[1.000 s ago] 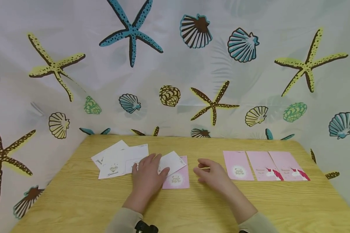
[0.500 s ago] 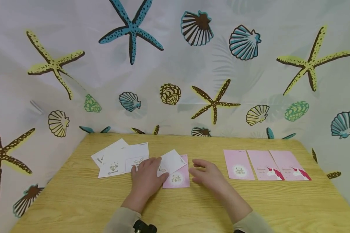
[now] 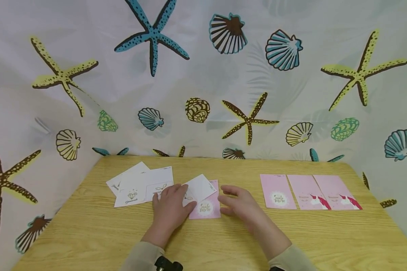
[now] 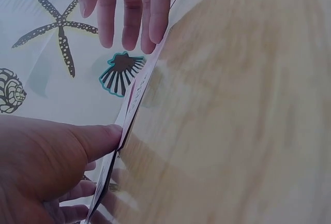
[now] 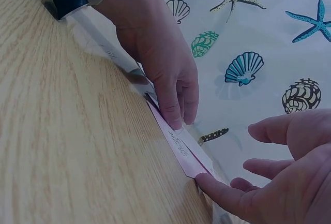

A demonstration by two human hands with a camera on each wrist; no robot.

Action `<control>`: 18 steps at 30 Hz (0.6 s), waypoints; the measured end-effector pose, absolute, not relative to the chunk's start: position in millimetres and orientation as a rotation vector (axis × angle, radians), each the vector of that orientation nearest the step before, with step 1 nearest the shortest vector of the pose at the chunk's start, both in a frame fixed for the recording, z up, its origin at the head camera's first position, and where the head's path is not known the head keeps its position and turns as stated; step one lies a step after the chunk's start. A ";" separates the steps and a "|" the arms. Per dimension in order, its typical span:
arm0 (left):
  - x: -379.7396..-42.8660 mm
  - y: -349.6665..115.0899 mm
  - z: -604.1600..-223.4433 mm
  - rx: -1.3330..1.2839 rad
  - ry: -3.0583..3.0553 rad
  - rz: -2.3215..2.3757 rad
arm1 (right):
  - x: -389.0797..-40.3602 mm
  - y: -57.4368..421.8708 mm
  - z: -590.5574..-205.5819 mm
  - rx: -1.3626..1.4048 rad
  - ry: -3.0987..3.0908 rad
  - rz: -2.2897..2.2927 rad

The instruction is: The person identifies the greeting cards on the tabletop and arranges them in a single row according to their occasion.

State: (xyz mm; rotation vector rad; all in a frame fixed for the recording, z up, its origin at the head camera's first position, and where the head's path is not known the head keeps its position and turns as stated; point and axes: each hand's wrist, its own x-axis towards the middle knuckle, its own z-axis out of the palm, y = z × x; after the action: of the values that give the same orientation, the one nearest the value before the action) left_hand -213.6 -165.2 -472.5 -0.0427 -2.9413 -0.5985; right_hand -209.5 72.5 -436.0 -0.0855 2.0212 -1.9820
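The left hand [image 3: 169, 210] rests palm down, fingers loosely spread, on a slanted white card [image 3: 200, 187], its thumb pressing near the lower edge; it has drawn slightly toward the person since a second ago, baring gold print between thumb and fingers. That card lies partly over a pink "Smile More" card [image 3: 205, 210]. The right hand [image 3: 242, 207], fingers gently bent and gripping nothing, has come closer: it stood apart then, and its tips now reach the pink card's right edge, one fingertip seeming to touch the corner. Overlapping white cards [image 3: 142, 186] lie beyond the left hand, on its left. To the right sit three pink cards [image 3: 308, 192], side by side, two with unicorns. All are on a light wood-grain table [image 3: 203, 248], enclosed by pale cloth [image 3: 203, 82] patterned with starfish and shells.
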 end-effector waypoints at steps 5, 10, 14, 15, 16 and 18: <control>-212.7 -165.0 -472.4 -0.041 -2.935 -0.613 | -211.3 72.3 -437.1 -0.033 1.968 -2.017; -211.5 -164.7 -471.2 -0.043 -2.932 -0.619 | -213.8 74.0 -439.2 0.008 1.883 -2.073; -211.0 -164.7 -470.7 -0.041 -2.933 -0.615 | -214.9 75.2 -440.8 0.014 1.811 -2.127; -211.0 -164.7 -470.7 -0.040 -2.935 -0.613 | -214.9 75.4 -441.4 0.015 1.795 -2.138; -211.2 -164.7 -470.9 -0.039 -2.936 -0.610 | -215.2 75.3 -442.1 0.014 1.783 -2.148; -211.6 -164.4 -471.1 -0.039 -2.937 -0.603 | -215.7 74.8 -443.6 0.005 1.771 -2.154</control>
State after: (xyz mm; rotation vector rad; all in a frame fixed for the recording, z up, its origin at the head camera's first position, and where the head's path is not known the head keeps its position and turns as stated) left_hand -211.6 -164.4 -471.1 -0.0392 -2.9368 -0.6033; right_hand -215.7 74.8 -443.6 0.0048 1.7710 -2.1542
